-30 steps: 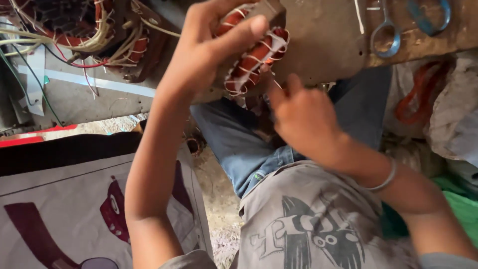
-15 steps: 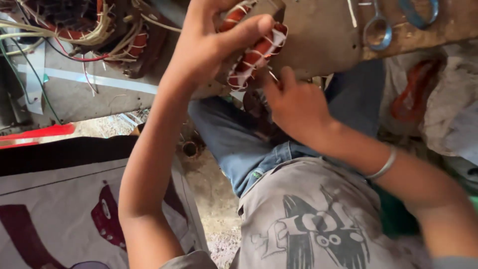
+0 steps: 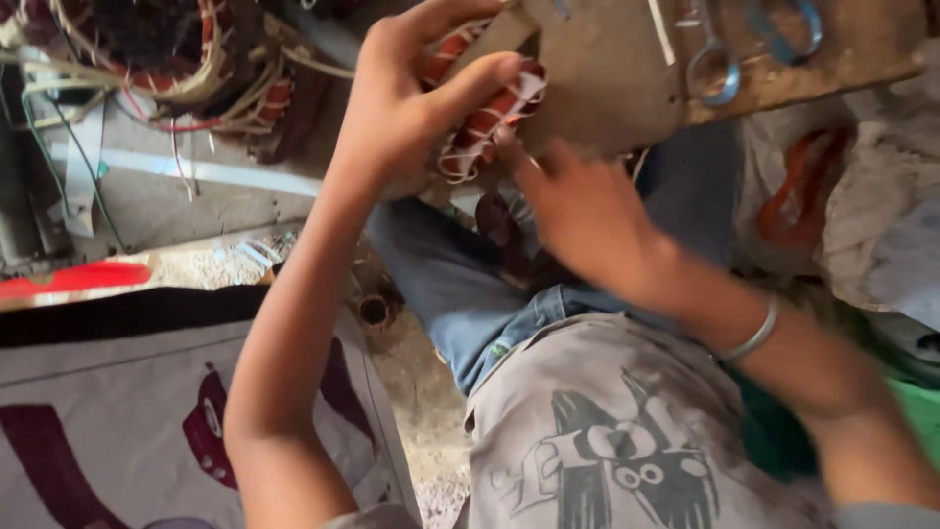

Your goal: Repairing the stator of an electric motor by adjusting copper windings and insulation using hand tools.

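Head view: our left hand (image 3: 411,108) is clenched around a coil (image 3: 485,113), a bundle of copper-red winding laced with white binding, thumb laid across its front and fingers hooked behind. Our right hand (image 3: 587,211) sits just beneath it, blurred, fingertips up against the lower end of the coil; we cannot tell whether it is pinching something or only touching. The coil is held up in the air in front of the near edge of a wooden board (image 3: 627,69), above our lap. We judge the bundle light but springy, its thin enamelled wire easy to kink or scrape, so the bound sections are the safest place to grip. On the board's far right corner lie scissors (image 3: 715,64) with blue handles. Well apart, at the upper left, sits a stator (image 3: 176,59) with loose windings.
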